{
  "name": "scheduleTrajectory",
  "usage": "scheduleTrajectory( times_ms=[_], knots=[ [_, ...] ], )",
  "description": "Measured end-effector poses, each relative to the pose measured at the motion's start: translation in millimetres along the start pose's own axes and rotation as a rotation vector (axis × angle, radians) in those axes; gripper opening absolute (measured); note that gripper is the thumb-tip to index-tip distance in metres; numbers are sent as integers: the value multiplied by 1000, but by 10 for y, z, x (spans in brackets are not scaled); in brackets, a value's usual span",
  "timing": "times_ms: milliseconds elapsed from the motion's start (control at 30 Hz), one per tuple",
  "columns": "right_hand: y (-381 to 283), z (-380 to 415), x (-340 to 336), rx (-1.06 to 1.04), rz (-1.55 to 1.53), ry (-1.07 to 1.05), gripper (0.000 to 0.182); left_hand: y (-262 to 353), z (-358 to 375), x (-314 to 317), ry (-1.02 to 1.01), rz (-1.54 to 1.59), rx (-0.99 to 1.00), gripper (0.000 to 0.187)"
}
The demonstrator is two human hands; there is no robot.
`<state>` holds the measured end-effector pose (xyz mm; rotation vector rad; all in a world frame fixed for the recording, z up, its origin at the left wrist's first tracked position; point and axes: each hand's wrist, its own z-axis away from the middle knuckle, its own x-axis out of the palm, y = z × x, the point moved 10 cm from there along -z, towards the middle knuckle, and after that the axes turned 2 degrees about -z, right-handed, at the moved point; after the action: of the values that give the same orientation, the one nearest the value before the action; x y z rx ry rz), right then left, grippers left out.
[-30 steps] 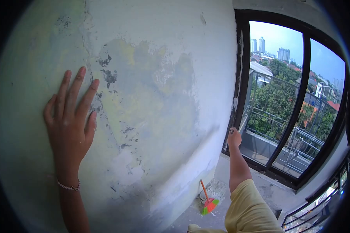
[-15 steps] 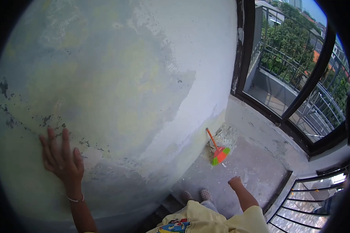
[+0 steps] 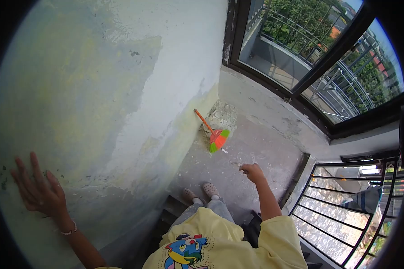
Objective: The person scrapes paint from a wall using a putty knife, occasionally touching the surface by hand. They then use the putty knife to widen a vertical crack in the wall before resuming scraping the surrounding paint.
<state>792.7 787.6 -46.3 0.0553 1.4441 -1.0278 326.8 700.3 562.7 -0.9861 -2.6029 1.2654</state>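
Observation:
My left hand (image 3: 41,190) lies against the patchy wall (image 3: 94,112), fingers spread, a bracelet at its wrist. Faded yellow-green and grey paint, with chipped spots, surrounds it. Over the floor, my right hand (image 3: 252,172) is closed with the fingers curled in. A small pale shape shows at its fingertips, and I cannot tell whether it is held or is debris on the floor. Beyond that hand, a broom (image 3: 218,140) with an orange handle and orange-green bristles leans in the corner, its head on the floor.
Behind the broom is a heap of pale paint flakes (image 3: 223,114). My feet, in clogs (image 3: 210,190), stand near dark steps (image 3: 168,210) along the wall. A black railing (image 3: 336,219) runs at right. Dark-framed windows (image 3: 296,92) face a balcony.
My view has turned, so the wall, broom and windows sit further left and higher. My right arm reaches further forward over the floor. My left hand is still at the wall.

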Motion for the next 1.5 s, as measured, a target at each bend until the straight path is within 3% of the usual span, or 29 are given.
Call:
scheduleTrajectory(
  times_ms=[67, 100, 167, 200, 267, 367, 433, 533, 633, 700, 733, 800, 867, 900, 933, 967, 1033, 1100, 1167, 1300, 1367, 1400, 1467, 1500],
  knots=[
    [673, 921, -341, 886, -426, 1028, 27, 3, -26, -47, 34, 41, 20, 47],
    [679, 984, -303, 881, -434, 1008, 27, 17, -32, -43, 18, 31, 30, 47],
    [622, 589, 167, 788, -153, 115, 29, 32, -46, -73, 35, 47, 5, 46],
    [529, 547, 246, 774, -165, 111, 29, 42, -42, -82, 29, 35, -9, 46],
    [519, 623, 210, 823, -298, 312, 33, 54, -16, -41, -1, 55, -11, 45],
    [533, 484, 685, 739, -358, 78, 40, 68, 197, 24, -121, 155, 49, 43],
    [449, 318, 712, 664, -391, 151, 37, 149, 299, 84, -188, 221, 115, 42],
    [436, 409, 497, 813, -507, 603, 36, 314, 431, 55, -186, 225, 108, 43],
    [516, 411, 454, 924, -469, 639, 38, 404, 608, 25, -207, 354, 7, 46],
    [504, 377, 363, 912, -486, 675, 36, 607, 780, 114, -396, 452, 45, 51],
    [493, 389, 295, 912, -500, 707, 35, 688, 823, 63, -394, 445, 40, 51],
    [307, 305, 37, 809, -570, 730, 29, 979, 1028, 132, -618, 618, 41, 53],
    [106, 171, -169, 703, -635, 742, 23, 1349, 1306, 146, -786, 869, 175, 52],
    [61, 160, -257, 620, -897, 914, 21, 1421, 1429, 165, -786, 865, 162, 52],
    [20, 138, -333, 520, -1162, 1077, 20, 1578, 1614, 169, -876, 1067, 152, 51],
    [-101, 65, -471, 506, -1158, 1070, 20, 1681, 1735, 120, -960, 1272, 139, 50],
    [-326, 53, -697, 445, -1641, 1300, 15, 1595, 1725, 35, -891, 1205, 105, 51],
    [-715, -61, -1177, 373, -1687, 1267, 17, 1454, 1704, -2, -826, 1137, 65, 51],
    [-1033, -203, -1576, 301, -1730, 1221, 18, 1008, 1599, -42, -634, 984, -172, 51],
    [-1625, -531, -2233, 110, -1611, 1112, 19, 251, 1724, -101, -466, 693, -407, 52],
    [-2001, -694, -2536, 3, -1576, 1044, 20, -284, 1922, -239, -255, 396, -650, 62],
    [-2260, -774, -2695, -71, -1557, 1002, 23, -409, 1938, -267, -254, 384, -668, 62],
    [-2736, -916, -2968, -242, -1482, 917, 33, -989, 2313, -409, -267, 139, -1163, 98],
    [-2920, -976, -3059, -263, -1476, 900, 33, -1073, 2434, -385, -260, 124, -1182, 98]
  ],
)
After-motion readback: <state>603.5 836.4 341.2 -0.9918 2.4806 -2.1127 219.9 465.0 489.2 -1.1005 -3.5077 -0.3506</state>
